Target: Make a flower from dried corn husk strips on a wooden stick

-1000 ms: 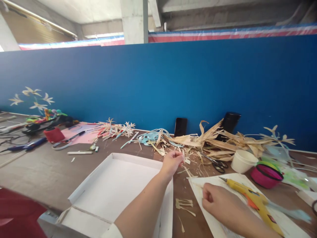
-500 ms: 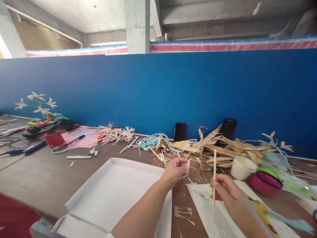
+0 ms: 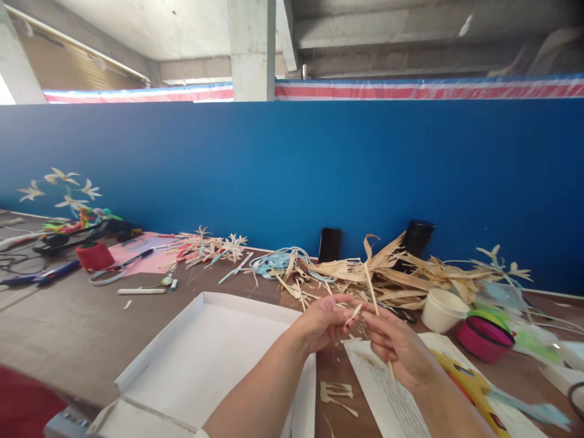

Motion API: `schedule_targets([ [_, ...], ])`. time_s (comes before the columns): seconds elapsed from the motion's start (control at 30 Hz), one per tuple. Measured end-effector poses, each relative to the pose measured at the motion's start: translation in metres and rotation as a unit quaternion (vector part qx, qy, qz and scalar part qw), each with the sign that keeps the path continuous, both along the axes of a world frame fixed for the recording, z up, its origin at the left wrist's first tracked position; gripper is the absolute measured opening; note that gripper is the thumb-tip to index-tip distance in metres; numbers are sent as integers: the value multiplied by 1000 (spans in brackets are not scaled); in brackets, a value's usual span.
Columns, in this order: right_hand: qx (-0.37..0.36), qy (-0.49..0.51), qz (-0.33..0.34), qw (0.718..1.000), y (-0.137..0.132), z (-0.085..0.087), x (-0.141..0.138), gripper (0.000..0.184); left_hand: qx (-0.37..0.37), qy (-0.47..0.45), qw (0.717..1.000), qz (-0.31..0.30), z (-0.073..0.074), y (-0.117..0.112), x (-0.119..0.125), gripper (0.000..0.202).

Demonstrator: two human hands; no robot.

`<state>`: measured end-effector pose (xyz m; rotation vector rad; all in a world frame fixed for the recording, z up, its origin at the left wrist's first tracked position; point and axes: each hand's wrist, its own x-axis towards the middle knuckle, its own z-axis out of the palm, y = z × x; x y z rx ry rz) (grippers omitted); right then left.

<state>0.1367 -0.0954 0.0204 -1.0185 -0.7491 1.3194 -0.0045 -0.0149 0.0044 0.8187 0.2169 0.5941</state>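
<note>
My left hand [image 3: 323,320] pinches a small pale husk piece [image 3: 353,314] above the table. My right hand [image 3: 398,348] grips a thin wooden stick [image 3: 371,291] that slants up and to the left; its lower end pokes out under the fingers. The two hands meet, fingertips touching, over the gap between a white shallow box [image 3: 201,356] and a printed paper sheet [image 3: 383,392]. A yellow glue gun [image 3: 469,386] lies on the sheet right of my right wrist.
Dried husks [image 3: 410,267] pile along the blue wall with scissors [image 3: 404,313], a white cup [image 3: 440,309] and a pink bowl [image 3: 483,337]. Two black phones [image 3: 329,244] lean on the wall. Left: red thread spool [image 3: 95,255], pink paper, husk flowers [image 3: 214,246].
My right hand left the sheet, picked up the stick and brought it left to meet my left hand. The stick went from upright to slanted. My left hand stayed put.
</note>
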Motion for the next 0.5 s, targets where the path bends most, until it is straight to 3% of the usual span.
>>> schedule_targets([
  [0.13,8,-6,17,1000,-2,0,-1,26,-23,-11,999,-42,1,0,-2,43],
  [0.33,19,-87,28,996,-1,0,-4,20,-33,-4,998,-53,-4,0,-1,41],
  [0.4,20,-114,-7,993,1,1,-5,22,-14,20,999,-39,-5,1,0,38],
  [0.5,9,-157,-112,981,4,2,-5,28,35,87,995,28,-8,2,3,34],
])
